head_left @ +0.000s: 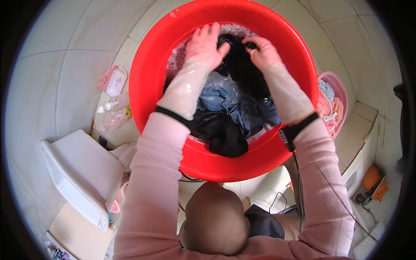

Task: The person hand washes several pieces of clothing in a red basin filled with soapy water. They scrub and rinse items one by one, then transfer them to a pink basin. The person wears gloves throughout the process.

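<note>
A large red plastic basin (pixel 149 82) sits on the pale tiled floor (pixel 60 65), filled with soapy water and wet laundry. Both hands work at the far side of the basin, over a black garment (pixel 240 65) that lies in the suds.

The left hand (pixel 204 45) presses down on the black garment with its fingers spread and flat, the palm lying on the cloth near the foam at the basin's far wall. The right hand (pixel 262 52) has its grip curled and pinching a fold of the same black garment, the fingertips bunched into the fabric. The two hands are near each other, with the dark cloth between them.

Both forearms wear clear plastic sleeve covers over pink knit sleeves, each with a black band (pixel 173 115) at the upper end.

Nearer the person, blue denim clothing (pixel 236 104) lies in the middle of the basin, partly under the black garment. Another black piece (pixel 223 134) hangs over the near rim of the basin.

To the left of the basin, a small pink box (pixel 113 80) and two clear bottles (pixel 116 112) lie on the floor. To the right, touching or just beside the red basin, stands a pink basin (pixel 340 93) holding pale and pink clothes. A white plastic stool (pixel 80 173) stands at lower left.
</note>
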The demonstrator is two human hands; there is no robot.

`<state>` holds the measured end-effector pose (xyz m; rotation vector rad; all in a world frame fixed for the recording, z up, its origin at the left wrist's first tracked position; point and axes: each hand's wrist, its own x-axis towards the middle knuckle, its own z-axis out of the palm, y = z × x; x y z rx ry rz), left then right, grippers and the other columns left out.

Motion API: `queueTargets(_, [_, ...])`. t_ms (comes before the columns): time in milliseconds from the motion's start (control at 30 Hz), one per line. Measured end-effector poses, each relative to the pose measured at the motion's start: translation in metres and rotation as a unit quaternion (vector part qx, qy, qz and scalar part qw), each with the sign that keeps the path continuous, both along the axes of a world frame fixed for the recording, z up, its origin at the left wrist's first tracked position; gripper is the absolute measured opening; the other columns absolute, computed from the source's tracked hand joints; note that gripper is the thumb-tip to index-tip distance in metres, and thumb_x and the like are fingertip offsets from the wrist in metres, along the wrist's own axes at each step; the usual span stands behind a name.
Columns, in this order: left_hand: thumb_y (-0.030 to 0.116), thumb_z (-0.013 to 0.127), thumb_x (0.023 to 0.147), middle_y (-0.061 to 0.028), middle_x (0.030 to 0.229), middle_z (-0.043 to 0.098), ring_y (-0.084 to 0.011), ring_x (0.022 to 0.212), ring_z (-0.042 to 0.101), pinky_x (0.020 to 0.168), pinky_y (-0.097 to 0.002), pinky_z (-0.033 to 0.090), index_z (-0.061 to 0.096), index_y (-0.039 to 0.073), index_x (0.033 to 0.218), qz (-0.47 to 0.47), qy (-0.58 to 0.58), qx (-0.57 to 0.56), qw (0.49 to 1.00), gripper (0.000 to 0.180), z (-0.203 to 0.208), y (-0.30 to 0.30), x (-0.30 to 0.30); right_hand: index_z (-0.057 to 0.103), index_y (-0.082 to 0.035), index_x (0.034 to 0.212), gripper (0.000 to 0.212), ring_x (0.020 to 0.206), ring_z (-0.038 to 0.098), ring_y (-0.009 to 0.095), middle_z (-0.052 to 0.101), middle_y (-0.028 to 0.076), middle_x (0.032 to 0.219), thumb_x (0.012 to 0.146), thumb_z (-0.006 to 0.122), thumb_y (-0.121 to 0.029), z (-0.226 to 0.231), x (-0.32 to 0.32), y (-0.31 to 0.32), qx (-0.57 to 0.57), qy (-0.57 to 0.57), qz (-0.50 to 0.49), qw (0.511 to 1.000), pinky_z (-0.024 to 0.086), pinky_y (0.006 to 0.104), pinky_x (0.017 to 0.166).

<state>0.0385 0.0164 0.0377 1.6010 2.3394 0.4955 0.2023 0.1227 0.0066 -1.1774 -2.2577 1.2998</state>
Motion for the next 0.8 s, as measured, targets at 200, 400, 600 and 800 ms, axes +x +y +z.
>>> queueTargets(200, [0.056, 0.047, 0.094, -0.0121, 0.164, 0.008, -0.0352, 0.15, 0.009, 0.116, -0.0633, 0.009, 0.01, 0.025, 0.158, -0.149, -0.01, -0.286, 0.947, 0.08, -0.024, -0.015, 0.036, 0.064, -0.011, 0.114, 0.034, 0.119, 0.057, 0.034, 0.06, 0.021, 0.123, 0.081, 0.062, -0.01, -0.047, 0.01, -0.027, 0.04, -0.183, 0.085, 0.978, 0.048, 0.0405, 0.097])
queueTargets(400, [0.059, 0.048, 0.092, -0.008, 0.164, 0.012, -0.0296, 0.149, 0.016, 0.118, -0.0611, 0.014, 0.02, 0.022, 0.156, -0.1, -0.007, -0.349, 0.932, 0.08, -0.037, -0.017, 0.008, 0.065, -0.007, 0.103, 0.021, 0.108, 0.062, 0.034, 0.066, 0.019, 0.112, 0.083, 0.062, -0.013, -0.054, 0.012, -0.012, 0.015, -0.227, 0.066, 0.972, 0.051, 0.0389, 0.09])
queueTargets(600, [0.041, 0.063, 0.089, -0.0119, 0.161, 0.02, -0.0297, 0.148, 0.02, 0.119, -0.0363, 0.025, 0.026, 0.016, 0.154, -0.199, -0.045, -0.393, 0.897, 0.079, -0.041, -0.025, 0.009, 0.066, -0.008, 0.103, 0.014, 0.097, 0.065, 0.025, 0.069, 0.013, 0.1, 0.089, 0.062, -0.008, -0.031, 0.021, -0.021, 0.03, -0.253, 0.061, 0.965, 0.05, 0.0358, 0.089])
queueTargets(800, [0.01, 0.067, 0.091, -0.0056, 0.148, 0.042, -0.0224, 0.13, 0.048, 0.095, -0.0372, 0.052, 0.034, 0.016, 0.15, -0.126, -0.551, 0.017, 0.825, 0.068, -0.02, -0.02, -0.004, 0.063, -0.004, 0.092, 0.013, 0.088, 0.062, 0.011, 0.067, 0.002, 0.09, 0.083, 0.072, -0.001, 0.159, 0.017, -0.006, -0.22, 0.31, 0.031, 0.924, 0.051, 0.0279, 0.086])
